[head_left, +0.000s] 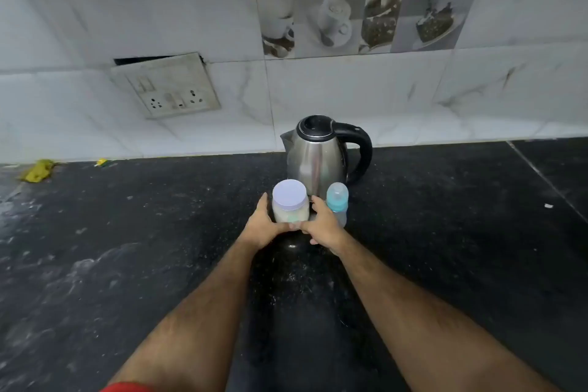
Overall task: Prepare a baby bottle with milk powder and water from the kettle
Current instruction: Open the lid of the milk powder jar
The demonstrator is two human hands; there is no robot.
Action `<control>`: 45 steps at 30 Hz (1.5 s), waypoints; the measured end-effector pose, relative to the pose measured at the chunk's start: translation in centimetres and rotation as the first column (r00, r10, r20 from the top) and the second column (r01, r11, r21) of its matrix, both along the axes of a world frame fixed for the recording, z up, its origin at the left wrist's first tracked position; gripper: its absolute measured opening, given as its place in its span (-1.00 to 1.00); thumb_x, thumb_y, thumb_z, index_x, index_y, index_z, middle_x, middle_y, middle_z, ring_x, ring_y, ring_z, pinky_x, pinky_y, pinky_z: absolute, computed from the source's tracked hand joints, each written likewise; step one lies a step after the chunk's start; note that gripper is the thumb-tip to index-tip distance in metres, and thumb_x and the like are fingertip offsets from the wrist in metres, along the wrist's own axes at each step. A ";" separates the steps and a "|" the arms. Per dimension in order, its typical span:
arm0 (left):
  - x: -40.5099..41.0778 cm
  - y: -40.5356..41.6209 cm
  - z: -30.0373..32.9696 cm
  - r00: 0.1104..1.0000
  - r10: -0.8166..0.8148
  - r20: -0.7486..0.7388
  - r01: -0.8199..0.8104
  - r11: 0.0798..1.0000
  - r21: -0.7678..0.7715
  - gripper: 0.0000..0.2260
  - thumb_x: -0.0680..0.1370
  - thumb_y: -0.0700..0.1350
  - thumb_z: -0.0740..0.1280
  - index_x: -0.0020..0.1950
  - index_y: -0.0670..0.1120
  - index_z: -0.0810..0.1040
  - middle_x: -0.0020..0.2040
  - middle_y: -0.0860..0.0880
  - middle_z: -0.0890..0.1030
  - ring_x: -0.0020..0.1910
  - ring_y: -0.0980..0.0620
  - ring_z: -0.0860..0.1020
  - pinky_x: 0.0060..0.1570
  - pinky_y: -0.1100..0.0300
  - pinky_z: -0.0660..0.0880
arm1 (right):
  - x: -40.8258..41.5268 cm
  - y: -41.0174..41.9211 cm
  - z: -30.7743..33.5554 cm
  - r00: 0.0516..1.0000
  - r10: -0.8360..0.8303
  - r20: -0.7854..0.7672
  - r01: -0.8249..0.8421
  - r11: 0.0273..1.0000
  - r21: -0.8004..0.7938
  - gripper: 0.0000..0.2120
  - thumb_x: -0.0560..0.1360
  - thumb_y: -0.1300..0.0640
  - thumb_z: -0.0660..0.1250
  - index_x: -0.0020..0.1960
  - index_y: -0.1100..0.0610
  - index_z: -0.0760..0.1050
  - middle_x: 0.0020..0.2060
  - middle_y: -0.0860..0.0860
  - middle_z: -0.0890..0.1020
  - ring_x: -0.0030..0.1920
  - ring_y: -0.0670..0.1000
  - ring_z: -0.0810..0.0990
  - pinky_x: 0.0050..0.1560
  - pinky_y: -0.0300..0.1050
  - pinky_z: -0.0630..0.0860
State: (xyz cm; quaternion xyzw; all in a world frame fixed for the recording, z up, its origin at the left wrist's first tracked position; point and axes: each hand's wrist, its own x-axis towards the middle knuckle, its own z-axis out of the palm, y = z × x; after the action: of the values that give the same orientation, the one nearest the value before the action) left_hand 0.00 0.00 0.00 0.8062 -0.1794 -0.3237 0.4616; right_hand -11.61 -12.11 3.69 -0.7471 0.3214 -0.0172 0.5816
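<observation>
Head view: task barely begun. Left hand [264,226] and right hand [323,226] cup the lidded powder jar [290,202] standing mid-table [127,248]. Baby bottle [337,205], still capped, at jar's 3 o'clock; kettle [318,156] at 12. Scooping, pouring remain.

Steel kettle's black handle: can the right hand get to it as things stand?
Probably yes. The black handle faces right, unobstructed; the right hand, now holding the white-lidded powder jar, must let go and pass the blue-collared baby bottle.

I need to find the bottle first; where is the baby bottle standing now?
In the head view the baby bottle stands on the black counter, just right of the powder jar, in front of the kettle.
</observation>
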 end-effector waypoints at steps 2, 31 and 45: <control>1.0 -0.6 -0.6 0.999 -0.023 0.026 0.024 0.999 -0.026 0.29 0.04 0.17 0.64 0.62 0.03 0.00 0.52 0.02 0.35 0.46 -0.01 0.37 0.46 -0.07 0.31 | 0.7 0.1 0.0 1.000 0.003 -0.029 -0.004 0.999 -0.044 -0.28 0.46 0.24 0.44 0.52 0.07 0.20 0.21 -0.04 0.44 0.16 0.13 0.58 -0.11 0.06 0.62; -2.4 5.5 4.8 0.991 -0.130 0.029 0.133 0.970 -0.206 -0.20 0.13 -0.05 0.64 0.33 -0.08 0.44 0.19 -0.01 0.63 0.11 0.08 0.63 0.08 0.18 0.57 | -5.0 2.7 0.9 0.967 0.191 0.171 -0.150 0.963 -0.223 -0.20 0.33 0.19 0.57 0.48 -0.03 0.30 0.18 0.01 0.54 0.04 -0.16 0.55 0.02 -0.28 0.51; -8.0 8.8 10.1 0.971 -0.240 0.011 0.225 0.891 -0.394 -0.44 0.42 -0.01 0.50 0.38 -0.09 0.47 0.21 0.01 0.65 0.19 0.13 0.61 0.13 0.30 0.53 | -9.6 7.2 2.7 0.893 -0.071 0.445 -0.017 0.981 0.191 -0.11 0.15 0.13 0.64 0.40 0.07 0.32 0.26 0.10 0.56 0.28 0.10 0.57 0.26 0.12 0.54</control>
State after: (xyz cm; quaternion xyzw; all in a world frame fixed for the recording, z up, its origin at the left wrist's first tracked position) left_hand -8.05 8.77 10.06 0.6637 -0.3269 -0.3490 0.5752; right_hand -21.22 -4.92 6.39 -0.6594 0.1889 -0.1666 0.7083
